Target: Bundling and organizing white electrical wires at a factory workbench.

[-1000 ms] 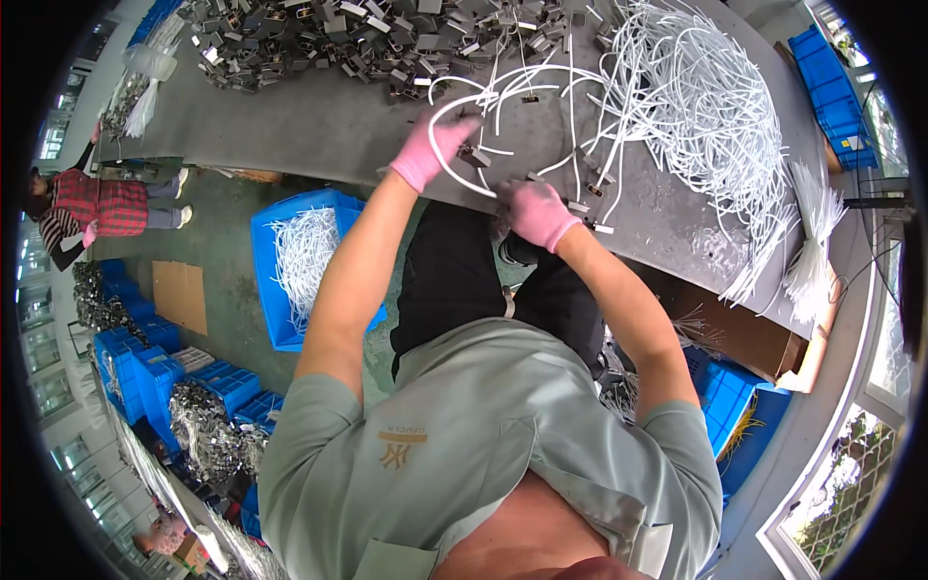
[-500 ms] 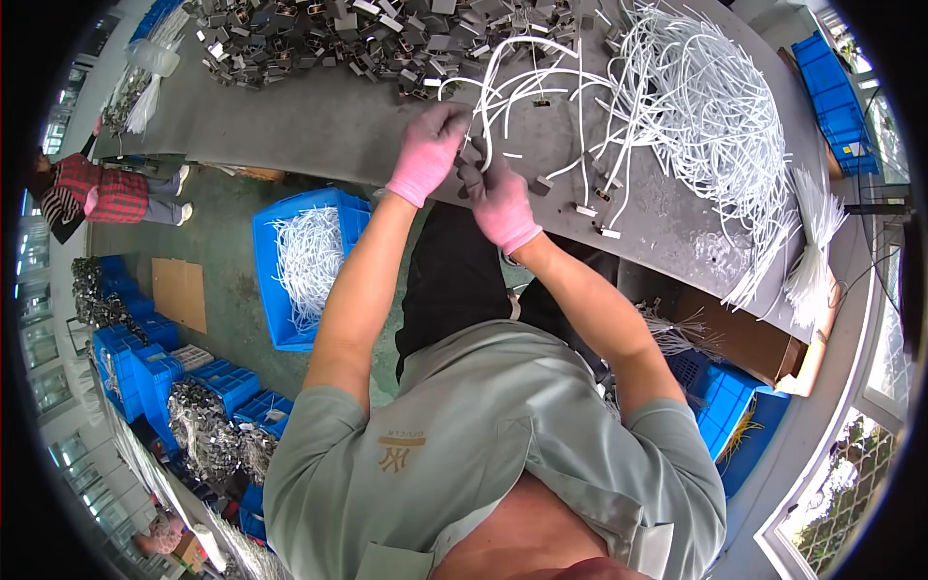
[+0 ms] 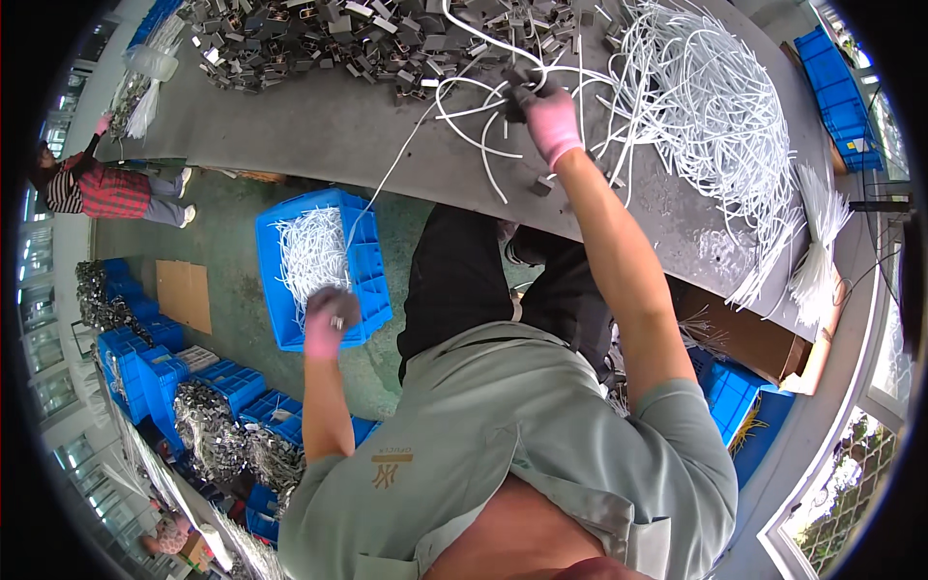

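Both my hands wear pink gloves with dark grey palms and fingertips. My right hand is over the bench, its fingers closed round a white cable among other loose white cables. My left hand is a fist at the near edge of a blue bin beside the bench. A small greyish bit shows at that fist, too small to name. Cut white cables fill the bin. One thin white strand runs from the bench down toward the bin; its lower end is unclear.
A heap of small grey blocks covers the back of the grey bench. Right of it lies a large pile of white cables. More blue crates stand at left on the floor. Another person stands at the far left.
My hands were together at the bench edge. The left has swung down and left to the blue bin; the right has moved up and right into the cables.
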`<control>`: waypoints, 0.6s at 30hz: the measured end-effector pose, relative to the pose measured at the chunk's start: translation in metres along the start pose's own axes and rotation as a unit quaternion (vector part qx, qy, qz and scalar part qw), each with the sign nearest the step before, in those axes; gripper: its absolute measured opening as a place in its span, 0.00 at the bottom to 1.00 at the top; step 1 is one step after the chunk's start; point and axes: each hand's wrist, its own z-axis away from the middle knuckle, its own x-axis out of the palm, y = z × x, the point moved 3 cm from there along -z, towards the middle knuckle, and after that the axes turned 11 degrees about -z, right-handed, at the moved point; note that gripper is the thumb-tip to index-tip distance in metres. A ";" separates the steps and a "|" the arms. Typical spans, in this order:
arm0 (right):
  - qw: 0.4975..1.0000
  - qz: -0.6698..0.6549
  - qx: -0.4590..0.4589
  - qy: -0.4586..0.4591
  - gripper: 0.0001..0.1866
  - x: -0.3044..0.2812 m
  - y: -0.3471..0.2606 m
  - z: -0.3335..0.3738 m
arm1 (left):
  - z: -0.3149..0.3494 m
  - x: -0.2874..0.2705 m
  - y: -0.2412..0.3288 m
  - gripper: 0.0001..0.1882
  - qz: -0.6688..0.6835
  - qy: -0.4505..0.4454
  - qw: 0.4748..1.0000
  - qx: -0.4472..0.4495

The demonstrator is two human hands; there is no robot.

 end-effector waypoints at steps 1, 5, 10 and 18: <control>1.000 -0.014 -0.013 -0.003 0.14 -0.006 -0.002 -0.003 | 0.031 -0.001 -0.013 0.13 0.166 -0.017 0.969 -0.182; 0.991 -0.125 -0.009 0.034 0.14 -0.015 -0.011 0.010 | 0.053 -0.003 0.036 0.17 0.628 -0.122 0.745 -0.188; 0.980 -0.194 0.039 0.006 0.12 -0.024 -0.007 0.020 | 0.039 0.018 0.052 0.15 0.638 -0.218 0.726 -0.136; 0.996 -0.077 -0.051 0.020 0.14 -0.064 -0.065 0.037 | 0.020 0.027 0.050 0.13 0.638 -0.216 0.728 -0.130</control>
